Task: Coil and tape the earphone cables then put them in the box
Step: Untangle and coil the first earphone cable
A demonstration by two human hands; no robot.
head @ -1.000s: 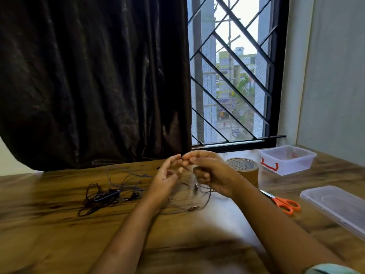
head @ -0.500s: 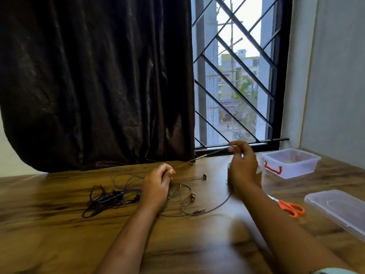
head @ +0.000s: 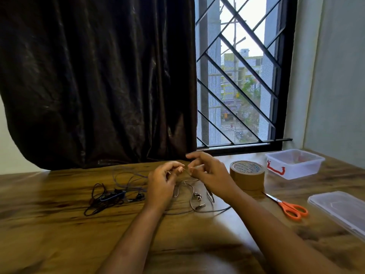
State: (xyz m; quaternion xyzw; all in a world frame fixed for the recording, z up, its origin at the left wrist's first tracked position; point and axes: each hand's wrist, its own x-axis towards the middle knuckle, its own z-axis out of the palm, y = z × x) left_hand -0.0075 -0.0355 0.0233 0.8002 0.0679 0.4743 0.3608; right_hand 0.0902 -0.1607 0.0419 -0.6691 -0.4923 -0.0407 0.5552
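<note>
Both hands are up over the middle of the wooden table [head: 59,234], close together, fingertips almost meeting. The left hand [head: 161,187] has its fingers curled, thumb and forefinger pinching the grey earphone cable [head: 191,197] near its top end. The right hand [head: 212,176], at 3 o'clock of the left, nips the same cable just beside that pinch. Its index finger sticks up free and its other fingers are bent; the fingertips are a bit blurred.

Below the pinch the grey cable hangs, then loops loose on the table under and between the hands. The earbuds [head: 197,197] and jack plug [head: 200,206] lie at 6 o'clock of the right hand, and one strand runs off under the right forearm. The cable is not coiled or taped.

A dark earphone tangle [head: 107,199] lies on the table at 9 o'clock of the left hand, near but apart from it. Bluish loops [head: 126,176] lie at its 1 o'clock side.

The brown tape roll [head: 246,177] lies flat on the table at 3 o'clock of the right hand, just beside the wrist. The clear plastic box [head: 296,171] with a red latch [head: 275,169] sits open at 2 o'clock of the roll, by the window corner. What is inside it is too hazy to tell.

Orange-handled scissors [head: 292,209] lie at 5 o'clock of the roll with the blades toward it. The clear lid [head: 339,209] lies flat at 3 o'clock of the scissors, at the table's right edge. Behind are a dark curtain [head: 98,76] at 11 o'clock and a window grille [head: 237,76] at 1 o'clock.
</note>
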